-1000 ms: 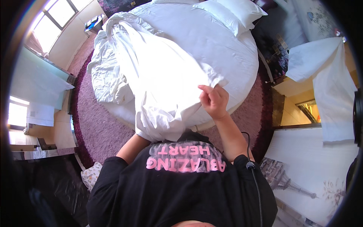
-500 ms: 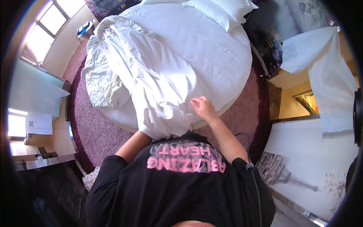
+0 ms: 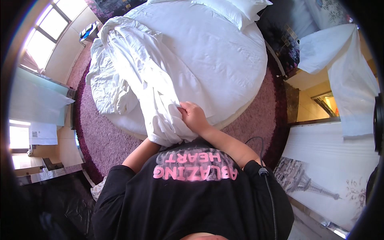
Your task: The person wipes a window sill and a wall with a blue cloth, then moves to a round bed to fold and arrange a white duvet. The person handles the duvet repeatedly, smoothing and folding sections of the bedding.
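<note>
A rumpled white duvet (image 3: 148, 76) lies in a long bunch across the left half of a round white bed (image 3: 224, 64), its near end hanging over the bed's front edge. My right hand (image 3: 194, 117) is shut on a fold of the duvet at that near end. My left hand is hidden under the hanging cloth; only the left forearm (image 3: 140, 154) shows, reaching up into it.
Two white pillows (image 3: 236, 9) lie at the head of the bed. A purple shaggy rug (image 3: 100, 140) rings the bed. Windows and a glass partition are at left, a dark patterned cabinet (image 3: 282, 40) and white drapes at right.
My right hand has moved left and down along the duvet's edge, gathering the spread corner into a bunch. The flat flap of cloth seen earlier is now crumpled.
</note>
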`<state>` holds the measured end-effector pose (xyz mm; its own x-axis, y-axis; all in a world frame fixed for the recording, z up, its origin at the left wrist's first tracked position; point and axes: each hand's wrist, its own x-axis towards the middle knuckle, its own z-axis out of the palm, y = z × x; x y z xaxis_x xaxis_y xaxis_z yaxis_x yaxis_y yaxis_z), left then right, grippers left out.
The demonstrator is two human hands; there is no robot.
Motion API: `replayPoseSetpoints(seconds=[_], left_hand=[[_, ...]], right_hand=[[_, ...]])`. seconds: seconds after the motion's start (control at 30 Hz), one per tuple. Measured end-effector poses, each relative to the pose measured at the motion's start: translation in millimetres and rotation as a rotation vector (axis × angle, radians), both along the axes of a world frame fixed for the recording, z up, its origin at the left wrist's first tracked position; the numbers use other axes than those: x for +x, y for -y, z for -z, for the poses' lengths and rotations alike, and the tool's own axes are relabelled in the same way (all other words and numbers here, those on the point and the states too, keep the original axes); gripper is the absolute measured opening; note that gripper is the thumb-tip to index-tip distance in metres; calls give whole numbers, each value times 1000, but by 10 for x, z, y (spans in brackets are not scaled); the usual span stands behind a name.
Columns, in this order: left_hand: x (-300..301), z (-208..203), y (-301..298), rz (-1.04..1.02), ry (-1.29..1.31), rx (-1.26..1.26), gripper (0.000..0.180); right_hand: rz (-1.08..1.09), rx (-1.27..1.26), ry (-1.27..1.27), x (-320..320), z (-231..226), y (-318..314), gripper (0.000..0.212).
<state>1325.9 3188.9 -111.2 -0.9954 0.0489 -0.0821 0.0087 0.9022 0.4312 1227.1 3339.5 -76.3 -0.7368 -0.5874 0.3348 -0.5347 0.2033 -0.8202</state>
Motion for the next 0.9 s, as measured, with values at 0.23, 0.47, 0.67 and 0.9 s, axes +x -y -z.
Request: replayPoseSetpoints(seconds=[0.23,0.47,0.67,0.9], left_hand=[[-411,76,51,-153,70,678,43],[-653,-310,147,-97,-106,501,43],[-316,-186,126,-122,-75,365,44],[-155,-97,95,-150,-80,296,45]], right_hand=[[-528,-10,200,206,-164,11,16],[-322,-252,992,-33,-3,-217,28],[202,-16,29,17,-80,-165,23],[43,-2,38,-11,130,29,15]])
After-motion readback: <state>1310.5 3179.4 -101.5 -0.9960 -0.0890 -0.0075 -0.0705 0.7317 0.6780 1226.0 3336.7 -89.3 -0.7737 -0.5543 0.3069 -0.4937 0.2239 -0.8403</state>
